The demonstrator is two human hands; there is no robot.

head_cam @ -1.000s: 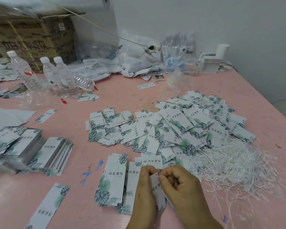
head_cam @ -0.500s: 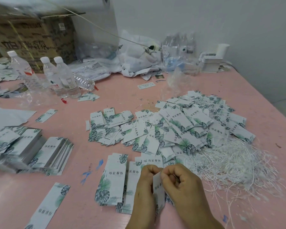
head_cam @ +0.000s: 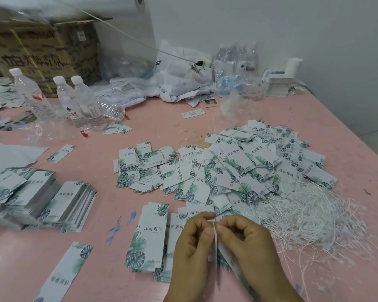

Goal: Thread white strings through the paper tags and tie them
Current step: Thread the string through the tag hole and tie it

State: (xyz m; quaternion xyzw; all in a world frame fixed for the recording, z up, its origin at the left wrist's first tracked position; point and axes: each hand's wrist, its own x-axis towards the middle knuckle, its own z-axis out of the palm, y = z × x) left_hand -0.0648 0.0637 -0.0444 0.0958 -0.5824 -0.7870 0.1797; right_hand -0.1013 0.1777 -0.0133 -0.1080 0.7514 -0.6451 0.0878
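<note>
Three capped clear water bottles (head_cam: 74, 101) stand at the upper left on the pink table (head_cam: 153, 123), a fourth lying just right of them. Behind sits a printed cardboard box (head_cam: 46, 53). White plastic bags (head_cam: 181, 81) crumple at top centre; a white dispenser-like object (head_cam: 282, 79) sits upper right.

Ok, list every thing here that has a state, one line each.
left hand: pinching the held tag
right hand: fingers curled at the tag's top
held tag: upright, edge-on
string pile: loose, tangled
tag heap: scattered
standing bottles: capped
cardboard box: flaps open
</note>
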